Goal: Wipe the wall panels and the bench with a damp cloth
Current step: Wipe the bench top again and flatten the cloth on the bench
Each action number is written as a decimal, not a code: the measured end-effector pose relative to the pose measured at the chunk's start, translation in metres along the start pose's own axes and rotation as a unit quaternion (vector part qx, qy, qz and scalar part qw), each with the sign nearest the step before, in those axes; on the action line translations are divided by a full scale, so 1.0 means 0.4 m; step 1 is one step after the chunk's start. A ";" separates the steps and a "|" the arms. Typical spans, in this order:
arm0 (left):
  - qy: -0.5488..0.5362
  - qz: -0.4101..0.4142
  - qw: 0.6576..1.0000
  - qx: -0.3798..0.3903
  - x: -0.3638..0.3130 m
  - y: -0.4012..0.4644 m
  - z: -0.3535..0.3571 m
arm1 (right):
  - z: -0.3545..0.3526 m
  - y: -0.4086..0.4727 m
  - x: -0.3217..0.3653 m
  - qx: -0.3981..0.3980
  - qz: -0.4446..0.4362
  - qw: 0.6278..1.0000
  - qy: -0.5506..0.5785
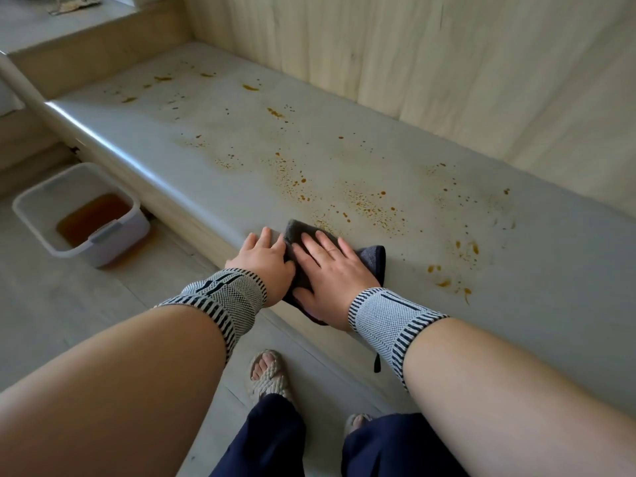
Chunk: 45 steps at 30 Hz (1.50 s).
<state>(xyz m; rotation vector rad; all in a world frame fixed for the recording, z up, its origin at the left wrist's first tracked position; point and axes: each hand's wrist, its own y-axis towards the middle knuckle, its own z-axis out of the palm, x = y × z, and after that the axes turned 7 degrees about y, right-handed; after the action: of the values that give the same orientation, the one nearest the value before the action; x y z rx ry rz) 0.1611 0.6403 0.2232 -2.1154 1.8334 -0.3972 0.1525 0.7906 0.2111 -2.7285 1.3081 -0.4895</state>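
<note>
**Fingers flat on the cloth at the bench's front edge**

Fingers [261, 235] of the left hand [265, 266] lie straight on the bench [206, 187], just left of the cloth [299, 232]. The thumb side seems to touch the cloth's edge, though the overlap with the other hand hides that. It grips nothing that I can see. Further left, on the floor, a tub [31, 201] holds brown water.

The right hand [332, 270] lies spread on the dark cloth, fingers extended and pressing it to the bench near the front edge; nothing is pinched. The cloth's near end hangs over the edge.

Beyond and to the right of the cloth, orange-brown spots [371, 204] are scattered over the seat, the nearest touching its far edge, more running towards the wall panels [447, 63].

Judging by this, the bench wipe is in hand and barely begun. The next move calls for a firm push forward and rightward through the spots, with the cloth kept flat, and likely a rinse in the tub soon.
</note>
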 end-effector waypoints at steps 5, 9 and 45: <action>0.030 -0.025 0.999 0.015 -0.102 -0.046 -0.017 | -0.021 -0.122 -0.104 0.011 0.009 1.000 -0.014; 0.027 0.051 0.998 0.013 -0.231 -0.058 -0.037 | -0.033 -0.218 -0.209 0.001 0.056 0.998 -0.006; 0.073 0.140 0.986 -0.051 -0.726 0.067 -0.023 | -0.035 -0.411 -0.645 -0.183 0.499 0.846 0.042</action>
<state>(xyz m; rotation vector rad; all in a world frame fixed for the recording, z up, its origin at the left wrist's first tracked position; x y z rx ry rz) 0.0922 0.9239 0.2192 -1.8940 2.2406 -0.4050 0.1197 1.0944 0.1931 -1.7739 2.7460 -0.2484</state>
